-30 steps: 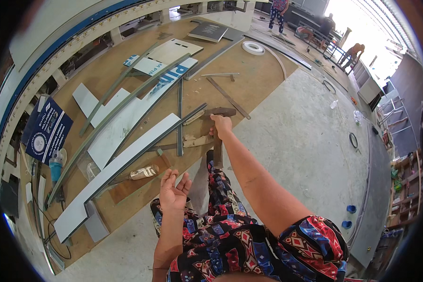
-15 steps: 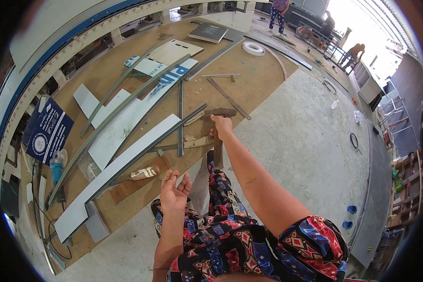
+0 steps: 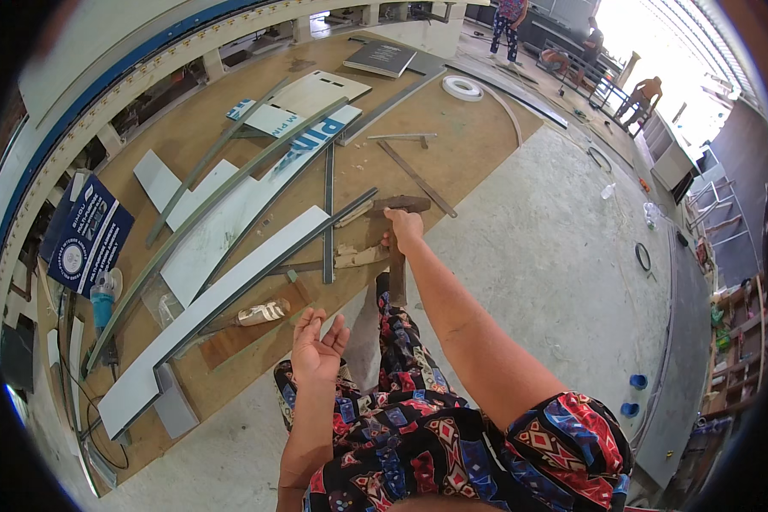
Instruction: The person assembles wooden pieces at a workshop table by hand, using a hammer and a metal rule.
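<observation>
My right hand (image 3: 404, 229) grips a hammer (image 3: 398, 277) just below its rusty head, and the handle hangs down toward my leg. My left hand (image 3: 317, 348) is turned palm up in front of me, thumb and finger drawn together in a pinch. Whatever they hold, if anything, is too small to make out. Beside it on the brown board (image 3: 452, 141) lies a tool with a tape-wrapped handle (image 3: 263, 313). A long white panel with a dark edge (image 3: 230, 286) runs diagonally past it. Tan, rough pieces (image 3: 358, 257) lie left of the hammer.
White panel offcuts (image 3: 200, 264) and curved strips are spread across the board. A blue power tool (image 3: 102, 309) and a dark blue bag (image 3: 85, 235) stand at left. A white tape roll (image 3: 462, 88) and a black box (image 3: 380, 59) lie farther back. Several people work in the background.
My hands and the hammer keep the same pose. In the far right background, a bending person has straightened slightly.
</observation>
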The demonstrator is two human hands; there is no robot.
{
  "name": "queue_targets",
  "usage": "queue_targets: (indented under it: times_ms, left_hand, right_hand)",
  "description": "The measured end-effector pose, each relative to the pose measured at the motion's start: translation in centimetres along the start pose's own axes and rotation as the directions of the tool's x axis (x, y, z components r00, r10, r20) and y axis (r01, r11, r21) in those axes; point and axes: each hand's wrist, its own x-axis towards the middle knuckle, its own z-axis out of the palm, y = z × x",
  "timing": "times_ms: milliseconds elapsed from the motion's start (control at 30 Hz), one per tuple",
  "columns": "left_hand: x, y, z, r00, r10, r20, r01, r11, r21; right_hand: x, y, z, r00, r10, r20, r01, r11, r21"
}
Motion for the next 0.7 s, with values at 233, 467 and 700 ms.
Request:
queue_targets:
  times_ms: [233, 467, 700]
  left_hand:
    - [0.07, 0.21, -0.12, 0.999, 0.002, 0.033, -0.002, 1.0, 0.003]
    - [0.14, 0.63, 0.27, 1.0, 0.009, 0.007, -0.008, 0.999, -0.033]
    - [0.28, 0.48, 0.09, 1.0, -0.003, 0.009, 0.004, 0.999, -0.04]
  right_hand:
    - [0.08, 0.01, -0.15, 1.0, -0.004, -0.002, 0.004, 1.0, -0.007]
    - [-0.08, -0.03, -0.16, 1.0, -0.017, 0.001, 0.017, 1.0, -0.019]
    - [0.13, 0.13, -0.14, 1.0, -0.02, -0.006, 0.02, 1.0, -0.015]
